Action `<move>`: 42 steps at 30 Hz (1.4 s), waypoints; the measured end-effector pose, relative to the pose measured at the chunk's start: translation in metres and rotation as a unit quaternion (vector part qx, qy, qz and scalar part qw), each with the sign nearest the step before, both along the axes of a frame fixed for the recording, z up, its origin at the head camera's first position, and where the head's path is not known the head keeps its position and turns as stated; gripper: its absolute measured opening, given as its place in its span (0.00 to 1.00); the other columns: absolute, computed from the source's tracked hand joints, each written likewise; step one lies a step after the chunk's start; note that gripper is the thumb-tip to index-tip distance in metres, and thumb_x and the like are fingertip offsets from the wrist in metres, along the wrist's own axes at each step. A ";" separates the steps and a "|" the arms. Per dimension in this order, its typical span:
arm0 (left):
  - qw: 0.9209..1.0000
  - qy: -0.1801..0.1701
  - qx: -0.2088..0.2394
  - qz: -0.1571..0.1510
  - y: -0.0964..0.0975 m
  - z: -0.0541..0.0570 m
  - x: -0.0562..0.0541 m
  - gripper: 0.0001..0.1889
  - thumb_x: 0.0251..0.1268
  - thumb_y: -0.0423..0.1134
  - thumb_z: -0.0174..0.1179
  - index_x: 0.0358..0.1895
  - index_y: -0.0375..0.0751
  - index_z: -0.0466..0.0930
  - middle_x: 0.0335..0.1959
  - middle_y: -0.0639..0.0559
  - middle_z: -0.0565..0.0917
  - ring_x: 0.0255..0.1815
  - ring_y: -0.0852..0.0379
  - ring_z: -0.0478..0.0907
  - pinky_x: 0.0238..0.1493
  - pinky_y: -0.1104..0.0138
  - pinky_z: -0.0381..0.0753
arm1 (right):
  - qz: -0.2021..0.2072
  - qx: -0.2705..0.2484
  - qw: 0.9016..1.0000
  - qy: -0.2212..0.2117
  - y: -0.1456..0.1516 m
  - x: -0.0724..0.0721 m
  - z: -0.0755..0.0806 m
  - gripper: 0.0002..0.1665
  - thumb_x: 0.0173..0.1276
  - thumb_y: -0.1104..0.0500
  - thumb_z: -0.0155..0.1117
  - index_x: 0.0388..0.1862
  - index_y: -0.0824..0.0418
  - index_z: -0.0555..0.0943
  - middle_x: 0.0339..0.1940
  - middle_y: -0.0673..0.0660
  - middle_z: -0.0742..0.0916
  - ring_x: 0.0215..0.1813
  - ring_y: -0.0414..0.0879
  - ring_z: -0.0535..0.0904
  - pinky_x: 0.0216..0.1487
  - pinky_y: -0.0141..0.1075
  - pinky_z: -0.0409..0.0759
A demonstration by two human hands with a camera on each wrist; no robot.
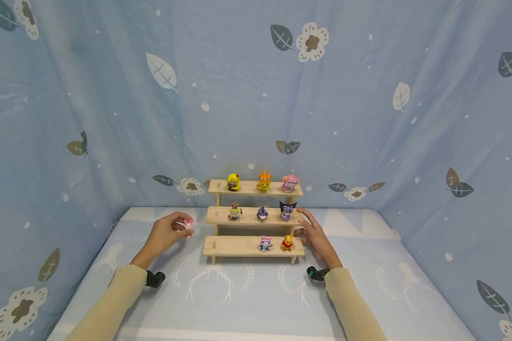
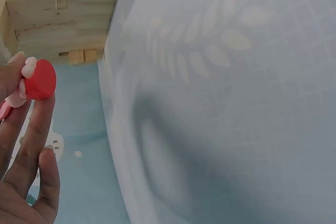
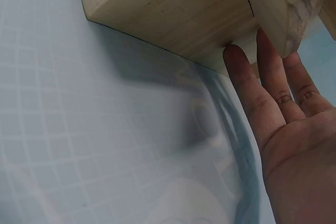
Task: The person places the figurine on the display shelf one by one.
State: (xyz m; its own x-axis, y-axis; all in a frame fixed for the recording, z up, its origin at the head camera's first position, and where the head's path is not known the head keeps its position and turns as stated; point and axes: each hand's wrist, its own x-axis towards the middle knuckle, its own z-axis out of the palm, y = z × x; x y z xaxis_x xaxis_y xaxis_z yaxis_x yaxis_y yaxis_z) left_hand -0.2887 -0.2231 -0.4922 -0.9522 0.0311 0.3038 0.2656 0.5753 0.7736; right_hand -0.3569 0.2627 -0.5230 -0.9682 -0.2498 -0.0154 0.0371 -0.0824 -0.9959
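Observation:
My left hand (image 1: 165, 233) pinches a small pink figurine (image 1: 188, 224) between thumb and fingers, left of a three-tier wooden display shelf (image 1: 234, 246). Seen from the left wrist, the figurine's round red base (image 2: 42, 80) faces the camera. At the shelf's right end is my right hand (image 1: 317, 238), fingers fairly straight and right at the ends of the lower and middle boards. The right wrist view has those fingers (image 3: 252, 90) reaching under and behind a wooden board (image 3: 168, 14). A purple-capped figurine (image 1: 265, 243) and a yellow bear figurine (image 1: 287, 243) stand on the bottom tier.
On the middle tier stand a crowned figurine (image 1: 234, 211), a grey-blue donkey figurine (image 1: 262, 213) and a black-and-purple figurine (image 1: 287, 211). The top tier holds yellow (image 1: 233, 182), orange (image 1: 263, 181) and pink-hooded (image 1: 289, 183) figurines. A patterned blue curtain (image 1: 247, 94) hangs behind the table (image 1: 256, 303).

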 end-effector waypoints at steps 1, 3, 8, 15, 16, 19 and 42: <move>1.000 0.002 0.000 0.000 0.001 0.001 0.000 0.18 0.58 0.37 0.77 0.51 0.47 0.84 0.42 0.50 0.86 0.35 0.56 0.87 0.33 0.64 0.84 | -0.001 0.000 1.000 0.001 0.000 0.000 0.000 0.34 0.79 0.40 0.59 0.79 0.39 0.64 0.69 0.64 0.73 0.51 0.56 0.79 0.54 0.48 0.82; 1.000 0.005 -0.001 -0.001 0.002 0.002 0.002 0.18 0.58 0.37 0.78 0.51 0.47 0.84 0.41 0.51 0.86 0.35 0.56 0.87 0.34 0.64 0.84 | -0.003 0.002 1.000 0.001 0.000 0.000 0.000 0.33 0.79 0.40 0.59 0.79 0.39 0.64 0.69 0.64 0.73 0.51 0.56 0.79 0.55 0.48 0.82; 1.000 0.011 -0.002 -0.005 0.006 0.004 0.006 0.18 0.56 0.38 0.79 0.50 0.48 0.84 0.39 0.53 0.86 0.34 0.57 0.87 0.34 0.64 0.83 | -0.004 0.002 1.000 0.001 0.001 0.000 -0.001 0.32 0.79 0.41 0.58 0.79 0.39 0.64 0.68 0.63 0.74 0.50 0.55 0.80 0.54 0.48 0.82; 1.000 0.021 -0.004 -0.015 0.010 0.006 0.010 0.18 0.56 0.38 0.79 0.49 0.50 0.84 0.38 0.54 0.86 0.35 0.57 0.86 0.34 0.65 0.82 | -0.007 0.003 1.000 -0.001 0.001 -0.001 -0.001 0.32 0.79 0.41 0.58 0.78 0.39 0.64 0.67 0.62 0.75 0.48 0.51 0.81 0.53 0.47 0.82; 1.000 0.022 -0.003 -0.018 0.011 0.006 0.011 0.18 0.56 0.38 0.79 0.49 0.50 0.84 0.38 0.54 0.86 0.35 0.57 0.86 0.34 0.65 0.82 | -0.007 0.003 1.000 -0.002 0.001 -0.001 -0.001 0.32 0.79 0.40 0.59 0.78 0.39 0.65 0.67 0.62 0.75 0.48 0.51 0.81 0.53 0.47 0.82; 0.999 0.025 -0.002 -0.023 0.013 0.008 0.013 0.18 0.56 0.36 0.79 0.49 0.49 0.84 0.39 0.54 0.86 0.35 0.57 0.86 0.34 0.65 0.82 | -0.008 0.005 1.000 -0.003 0.001 -0.001 -0.001 0.33 0.78 0.40 0.59 0.78 0.38 0.65 0.67 0.61 0.74 0.48 0.50 0.81 0.53 0.46 0.82; 0.997 0.055 -0.012 -0.053 0.043 0.013 0.025 0.20 0.53 0.34 0.80 0.49 0.49 0.85 0.38 0.57 0.88 0.37 0.58 0.85 0.39 0.56 0.84 | 0.000 0.010 1.000 -0.006 0.000 0.001 0.001 0.36 0.77 0.37 0.60 0.79 0.38 0.63 0.75 0.62 0.69 0.50 0.53 0.80 0.54 0.48 0.82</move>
